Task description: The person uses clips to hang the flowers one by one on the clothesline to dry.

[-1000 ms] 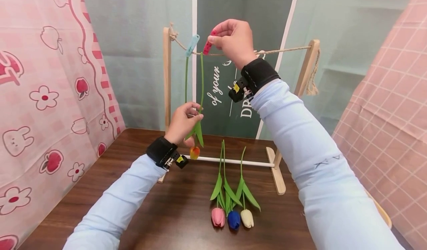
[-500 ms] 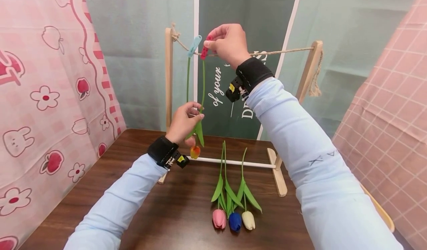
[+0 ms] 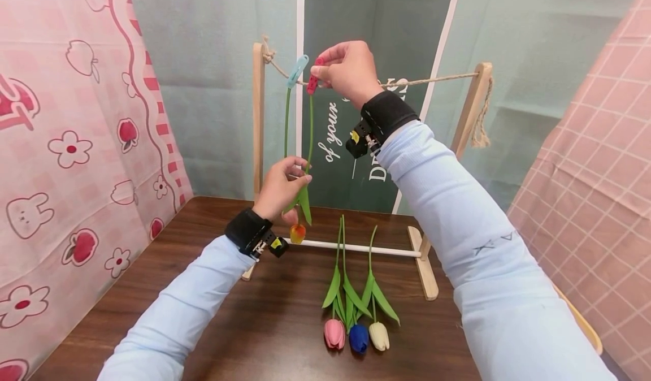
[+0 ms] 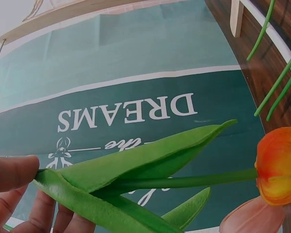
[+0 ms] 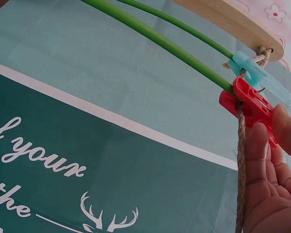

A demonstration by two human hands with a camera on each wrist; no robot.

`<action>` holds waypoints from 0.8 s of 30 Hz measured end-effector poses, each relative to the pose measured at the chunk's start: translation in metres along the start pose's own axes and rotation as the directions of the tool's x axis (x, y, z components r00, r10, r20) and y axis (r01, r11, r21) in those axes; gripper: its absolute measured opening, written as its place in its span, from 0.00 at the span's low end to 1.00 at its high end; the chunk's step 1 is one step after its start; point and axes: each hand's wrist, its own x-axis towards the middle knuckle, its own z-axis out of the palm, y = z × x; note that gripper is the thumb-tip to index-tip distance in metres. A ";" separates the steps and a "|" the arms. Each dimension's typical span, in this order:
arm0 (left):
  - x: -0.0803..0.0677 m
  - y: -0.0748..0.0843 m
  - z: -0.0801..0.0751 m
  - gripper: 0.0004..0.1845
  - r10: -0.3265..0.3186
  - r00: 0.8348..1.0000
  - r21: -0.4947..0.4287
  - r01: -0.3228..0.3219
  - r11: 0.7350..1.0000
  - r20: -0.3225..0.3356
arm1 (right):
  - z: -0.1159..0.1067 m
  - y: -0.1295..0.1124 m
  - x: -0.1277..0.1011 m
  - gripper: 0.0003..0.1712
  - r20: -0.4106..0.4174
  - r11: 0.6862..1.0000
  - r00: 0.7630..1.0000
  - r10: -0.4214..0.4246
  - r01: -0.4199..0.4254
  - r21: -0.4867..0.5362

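Note:
A wooden rack (image 3: 257, 121) carries a rope (image 3: 437, 77) across its top. My right hand (image 3: 346, 70) pinches a red clip (image 3: 313, 79) (image 5: 250, 104) on the rope, with a green stem (image 3: 310, 126) (image 5: 155, 41) caught in the clip's jaws. That stem hangs down to an orange tulip (image 3: 297, 233) (image 4: 279, 165). My left hand (image 3: 281, 186) holds the stem at its leaves (image 4: 131, 167). A blue clip (image 3: 297, 70) (image 5: 262, 77) to the left holds a second stem (image 3: 286, 121).
Three tulips, pink (image 3: 334, 332), blue (image 3: 358, 337) and cream (image 3: 378, 335), lie on the brown table (image 3: 244, 324) in front of the rack. A dark green banner (image 3: 356, 143) hangs behind. Pink patterned cloth (image 3: 71, 143) flanks the left, pink checked cloth (image 3: 600, 155) the right.
My right hand and the red clip have come down slightly along the rope. My left hand has kept its hold on the stem.

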 end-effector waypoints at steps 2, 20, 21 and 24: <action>0.000 0.000 0.000 0.10 0.000 1.000 0.003 0.000 1.000 0.004 | 0.000 0.000 0.000 0.13 0.007 1.000 1.000 0.004 -0.004 0.015; -0.004 -0.008 -0.009 0.11 -0.006 1.000 0.005 0.006 1.000 0.011 | 0.002 0.001 -0.003 0.17 0.023 0.999 0.999 -0.025 0.024 0.046; -0.004 -0.009 -0.010 0.12 -0.007 1.000 0.002 0.007 1.000 0.011 | 0.002 0.001 -0.003 0.17 0.023 0.999 0.999 -0.024 0.023 0.042; -0.003 -0.012 -0.013 0.12 -0.014 1.000 -0.017 0.015 1.000 0.005 | 0.001 0.001 -0.003 0.17 0.020 0.999 0.999 -0.026 0.025 0.037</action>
